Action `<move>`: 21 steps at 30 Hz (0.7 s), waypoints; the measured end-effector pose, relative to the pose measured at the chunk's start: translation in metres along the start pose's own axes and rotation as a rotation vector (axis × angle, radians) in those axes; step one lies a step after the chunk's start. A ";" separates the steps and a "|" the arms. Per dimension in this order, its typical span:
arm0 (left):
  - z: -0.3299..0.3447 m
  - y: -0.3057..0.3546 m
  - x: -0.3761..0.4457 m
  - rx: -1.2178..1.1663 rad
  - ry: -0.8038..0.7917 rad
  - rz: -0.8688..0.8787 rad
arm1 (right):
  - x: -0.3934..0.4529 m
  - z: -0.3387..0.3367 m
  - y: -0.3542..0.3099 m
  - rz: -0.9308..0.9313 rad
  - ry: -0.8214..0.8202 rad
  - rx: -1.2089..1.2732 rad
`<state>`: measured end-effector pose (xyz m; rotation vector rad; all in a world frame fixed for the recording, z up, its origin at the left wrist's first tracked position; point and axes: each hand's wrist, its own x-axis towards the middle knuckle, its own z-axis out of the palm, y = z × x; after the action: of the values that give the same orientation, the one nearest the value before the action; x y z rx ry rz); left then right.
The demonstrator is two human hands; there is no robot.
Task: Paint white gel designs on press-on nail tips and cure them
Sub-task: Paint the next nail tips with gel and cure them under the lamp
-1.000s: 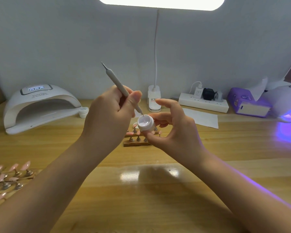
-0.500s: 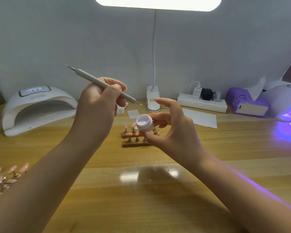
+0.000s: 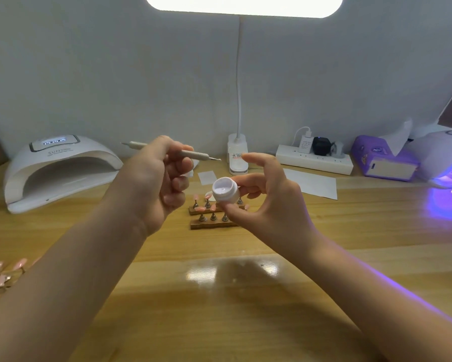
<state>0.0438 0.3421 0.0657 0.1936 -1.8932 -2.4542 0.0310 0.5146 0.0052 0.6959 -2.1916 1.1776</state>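
Gel pot (image 3: 225, 192) is pinched tilted at frame centre by right-hand fingers (image 3: 248, 184), for loading; dotting tool (image 3: 167, 150) is gripped by left hand (image 3: 158, 178).

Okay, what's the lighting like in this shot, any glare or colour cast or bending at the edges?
Head view: the lamp panel at the top is blown out white; its glare reflects off the table between the forearms. The curing lamp at the right spills purple light onto the wood and the right forearm. Wide-angle bending curves the table's far edge; the left hand and the pen look slightly soft.
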 end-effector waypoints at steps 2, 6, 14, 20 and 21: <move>-0.001 -0.001 0.001 -0.056 -0.040 -0.109 | 0.000 0.000 0.001 -0.007 0.001 0.005; -0.002 -0.002 0.003 -0.168 -0.097 -0.244 | 0.001 -0.001 0.004 -0.003 0.005 0.014; -0.003 -0.006 0.006 -0.128 -0.076 -0.084 | 0.012 -0.016 0.027 0.085 0.048 -0.001; -0.004 -0.034 0.010 0.037 -0.042 0.283 | 0.008 -0.026 0.070 0.337 0.040 -0.128; -0.004 -0.039 0.011 0.044 -0.066 0.307 | 0.005 -0.026 0.076 0.375 0.023 -0.146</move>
<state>0.0358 0.3471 0.0258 -0.1673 -1.8424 -2.2424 -0.0177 0.5724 -0.0231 0.2124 -2.4271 1.1757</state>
